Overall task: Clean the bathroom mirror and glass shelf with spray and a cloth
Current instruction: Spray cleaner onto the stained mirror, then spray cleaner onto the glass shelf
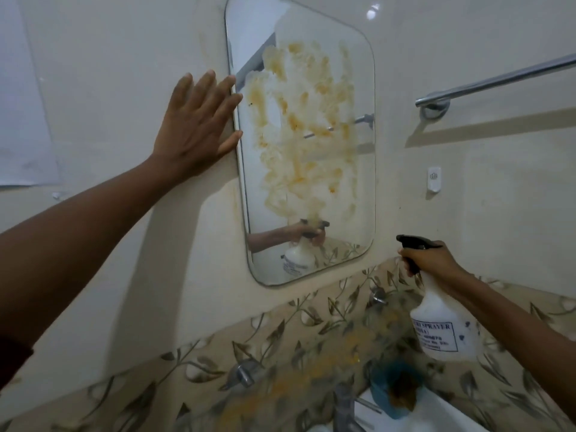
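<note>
My left hand (194, 126) lies flat and released against the wall, its fingertips (232, 81) touching the left edge of the mirror (311, 145), whose glass carries broad yellow-brown smears. My right hand (428, 260) has its grip clenched on the black trigger head of the white spray bottle (442, 325), held upright just right of the mirror's lower corner, nozzle toward the glass. Below, a blue cup (381, 391) stands on the basin (436, 413), near a tap (344, 410).

A blurred blue bowl (393, 388) sits on the white sink (442, 413) rim.
</note>
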{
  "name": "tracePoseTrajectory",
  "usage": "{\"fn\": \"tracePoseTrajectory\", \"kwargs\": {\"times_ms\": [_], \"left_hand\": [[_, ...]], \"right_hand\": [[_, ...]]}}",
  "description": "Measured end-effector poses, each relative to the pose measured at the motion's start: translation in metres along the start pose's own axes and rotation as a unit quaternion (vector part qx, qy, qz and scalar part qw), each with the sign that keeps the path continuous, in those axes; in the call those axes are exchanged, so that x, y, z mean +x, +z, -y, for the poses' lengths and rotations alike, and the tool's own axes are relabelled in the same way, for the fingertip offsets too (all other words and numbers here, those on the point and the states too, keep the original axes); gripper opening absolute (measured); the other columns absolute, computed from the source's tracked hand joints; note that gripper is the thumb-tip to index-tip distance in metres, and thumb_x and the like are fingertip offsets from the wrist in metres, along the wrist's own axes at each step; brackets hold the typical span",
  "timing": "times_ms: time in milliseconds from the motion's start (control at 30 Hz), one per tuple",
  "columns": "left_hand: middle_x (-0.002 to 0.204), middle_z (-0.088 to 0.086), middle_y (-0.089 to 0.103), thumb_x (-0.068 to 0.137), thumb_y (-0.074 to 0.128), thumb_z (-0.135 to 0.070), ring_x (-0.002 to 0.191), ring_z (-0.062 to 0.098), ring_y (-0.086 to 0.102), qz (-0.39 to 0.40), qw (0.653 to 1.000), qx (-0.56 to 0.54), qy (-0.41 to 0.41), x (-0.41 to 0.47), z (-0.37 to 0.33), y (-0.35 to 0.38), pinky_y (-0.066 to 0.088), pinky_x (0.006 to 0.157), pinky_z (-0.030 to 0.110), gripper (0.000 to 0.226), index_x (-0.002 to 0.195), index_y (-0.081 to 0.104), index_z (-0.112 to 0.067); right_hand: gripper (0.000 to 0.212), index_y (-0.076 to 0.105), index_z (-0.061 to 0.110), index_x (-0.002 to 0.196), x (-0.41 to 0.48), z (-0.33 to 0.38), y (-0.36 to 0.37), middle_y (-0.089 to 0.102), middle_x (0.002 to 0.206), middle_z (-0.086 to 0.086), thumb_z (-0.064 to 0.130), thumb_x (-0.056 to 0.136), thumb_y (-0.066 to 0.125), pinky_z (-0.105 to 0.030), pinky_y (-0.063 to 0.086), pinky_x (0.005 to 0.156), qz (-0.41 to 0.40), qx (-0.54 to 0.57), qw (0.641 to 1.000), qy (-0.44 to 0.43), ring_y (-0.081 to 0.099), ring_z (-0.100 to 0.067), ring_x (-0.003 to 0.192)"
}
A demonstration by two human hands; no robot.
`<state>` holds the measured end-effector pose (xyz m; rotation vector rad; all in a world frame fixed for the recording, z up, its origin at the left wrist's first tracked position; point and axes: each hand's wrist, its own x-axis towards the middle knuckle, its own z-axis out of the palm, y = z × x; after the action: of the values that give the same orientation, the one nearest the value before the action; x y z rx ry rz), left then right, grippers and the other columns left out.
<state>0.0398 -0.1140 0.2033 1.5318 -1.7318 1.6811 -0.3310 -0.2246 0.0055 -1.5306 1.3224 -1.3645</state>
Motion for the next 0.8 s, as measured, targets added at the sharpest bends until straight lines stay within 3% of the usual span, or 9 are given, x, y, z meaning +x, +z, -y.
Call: {"fn": "tracePoseTrajectory", "kwargs": {"times_ms": [33, 133, 233, 300, 433, 533, 600, 700, 800], "left_hand": [[0.152, 0.016, 0.026, 0.093, 0.022, -0.049, 0.138, 0.038, 0.024, 0.002, 1.0, -0.011, 0.002, -0.006, -0.002, -0.002, 0.015, 0.113, 0.054, 0.062, 0.141, 0.026, -0.009], [0.151, 0.015, 0.029, 0.094, 0.027, -0.043, 0.137, 0.035, 0.028, -0.01, 0.999, -0.04, 0.024, -0.036, -0.017, -0.009, 0.016, 0.113, 0.05, 0.054, 0.14, 0.029, -0.014], [0.144, 0.011, 0.042, 0.093, 0.039, -0.034, 0.13, 0.032, 0.038, -0.012, 0.992, -0.104, 0.067, -0.081, -0.042, -0.018, 0.027, 0.106, 0.046, 0.047, 0.136, 0.039, -0.015], [0.137, 0.009, 0.05, 0.091, 0.045, -0.03, 0.122, 0.028, 0.046, 0.013, 0.981, -0.18, 0.065, -0.122, -0.058, -0.025, 0.036, 0.097, 0.043, 0.043, 0.131, 0.045, -0.015], [0.119, -0.007, 0.061, 0.089, 0.04, -0.042, 0.108, 0.007, 0.054, 0.117, 0.903, -0.398, -0.116, -0.216, -0.085, -0.038, 0.047, 0.09, 0.034, 0.038, 0.119, 0.055, -0.025], [0.103, -0.02, 0.067, 0.087, 0.043, -0.045, 0.095, -0.005, 0.061, 0.146, 0.817, -0.503, -0.243, -0.287, -0.103, -0.042, 0.053, 0.082, 0.026, 0.03, 0.107, 0.06, -0.03], [0.1, -0.022, 0.068, 0.086, 0.046, -0.044, 0.093, -0.003, 0.064, 0.15, 0.773, -0.534, -0.307, -0.325, -0.116, -0.043, 0.054, 0.079, 0.023, 0.027, 0.104, 0.061, -0.032], [0.1, -0.024, 0.067, 0.088, 0.053, -0.039, 0.092, -0.005, 0.064, 0.153, 0.741, -0.533, -0.379, -0.363, -0.132, -0.04, 0.054, 0.077, 0.022, 0.017, 0.102, 0.062, -0.034], [0.102, -0.027, 0.064, 0.09, 0.053, -0.033, 0.092, -0.007, 0.061, 0.149, 0.742, -0.516, -0.402, -0.375, -0.139, -0.035, 0.051, 0.076, 0.015, 0.014, 0.099, 0.062, -0.039]], "right_hand": [[0.02, 0.063, -0.014, 0.096, -0.007, 0.004, 0.005, 0.057, 0.06, -0.017, 0.001, 0.084, 0.061, -0.04, 0.053, 0.06, 0.035, -0.001, 0.999, 0.0, 0.052, -0.027, 0.05], [0.022, 0.062, -0.002, 0.107, -0.036, 0.019, 0.018, 0.062, 0.067, -0.021, -0.005, 0.085, 0.056, -0.024, 0.049, 0.046, 0.199, 0.015, 0.98, 0.011, 0.062, -0.024, 0.052], [0.023, 0.065, -0.002, 0.105, -0.054, 0.02, 0.034, 0.071, 0.088, -0.024, -0.006, 0.084, 0.055, -0.04, 0.053, 0.075, 0.3, -0.024, 0.953, 0.016, 0.069, -0.032, 0.081], [0.028, 0.064, 0.0, 0.108, -0.064, 0.016, 0.048, 0.071, 0.099, -0.022, -0.009, 0.084, 0.053, -0.039, 0.054, 0.079, 0.345, -0.014, 0.938, 0.036, 0.068, -0.032, 0.09], [0.033, 0.061, 0.001, 0.114, -0.093, 0.005, 0.075, 0.073, 0.089, -0.013, -0.008, 0.083, 0.056, -0.028, 0.055, 0.068, 0.401, 0.044, 0.912, 0.075, 0.071, -0.021, 0.08], [0.04, 0.063, 0.008, 0.115, -0.123, -0.002, 0.094, 0.072, 0.092, -0.015, 0.02, 0.077, 0.069, -0.027, 0.051, 0.063, 0.451, 0.01, 0.889, 0.079, 0.07, -0.023, 0.08], [0.031, 0.069, 0.008, 0.098, -0.148, -0.001, 0.106, 0.071, 0.079, -0.015, 0.032, 0.08, 0.066, -0.022, 0.047, 0.055, 0.468, -0.029, 0.881, 0.066, 0.067, -0.019, 0.069], [0.03, 0.066, 0.015, 0.061, -0.168, -0.005, 0.124, 0.062, 0.05, -0.002, 0.034, 0.083, 0.065, -0.017, 0.043, 0.045, 0.427, -0.082, 0.9, 0.024, 0.056, -0.01, 0.044], [0.022, 0.07, 0.018, 0.065, -0.173, -0.014, 0.131, 0.057, 0.043, 0.003, 0.032, 0.082, 0.068, -0.019, 0.042, 0.044, 0.403, -0.098, 0.91, 0.01, 0.051, -0.008, 0.039]]}}
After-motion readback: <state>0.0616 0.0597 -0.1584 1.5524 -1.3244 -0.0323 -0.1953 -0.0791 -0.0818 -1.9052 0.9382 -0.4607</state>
